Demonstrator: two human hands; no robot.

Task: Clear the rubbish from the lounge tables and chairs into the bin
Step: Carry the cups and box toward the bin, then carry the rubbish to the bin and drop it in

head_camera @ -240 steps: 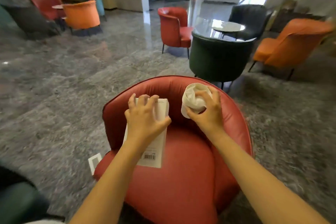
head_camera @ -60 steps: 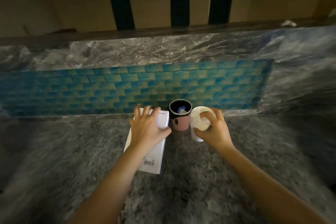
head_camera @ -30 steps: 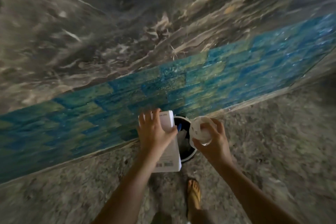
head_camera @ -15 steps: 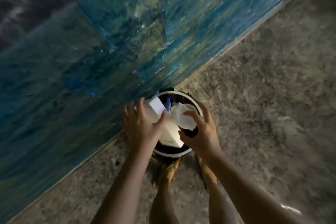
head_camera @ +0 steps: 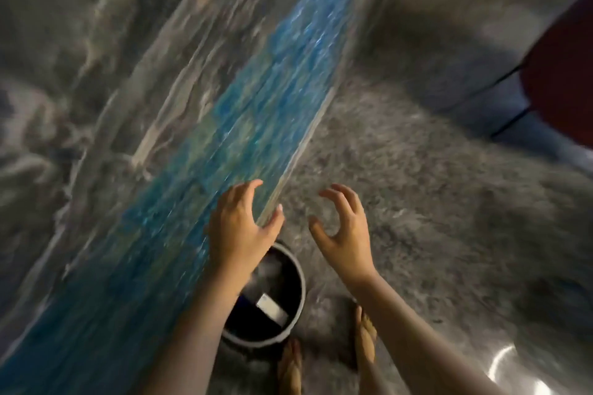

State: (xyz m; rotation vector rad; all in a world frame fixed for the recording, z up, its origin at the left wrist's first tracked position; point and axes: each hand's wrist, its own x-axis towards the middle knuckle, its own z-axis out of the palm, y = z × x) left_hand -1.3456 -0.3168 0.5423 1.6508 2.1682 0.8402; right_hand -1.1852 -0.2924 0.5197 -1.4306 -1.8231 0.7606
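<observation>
Step in hand: drop-off at the bin, judged complete. The next move probably calls for heading to the lounge seating for more rubbish.
- Left hand [head_camera: 239, 228]: empty, fingers spread and loosely curved, raised above the round dark bin with pale rim [head_camera: 301, 295].
- White flat carton [head_camera: 272, 309]: lying inside that bin.
- Right hand [head_camera: 345, 234]: empty, fingers released, to the right of the bin and above it.
- Dark red chair [head_camera: 564, 80]: far right edge.

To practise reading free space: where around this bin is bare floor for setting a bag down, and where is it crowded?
Free: grey floor right of the bin, between the blue-tiled wall and the red chair. Crowded: the feet stand beside the bin, the wall hems its left.
</observation>
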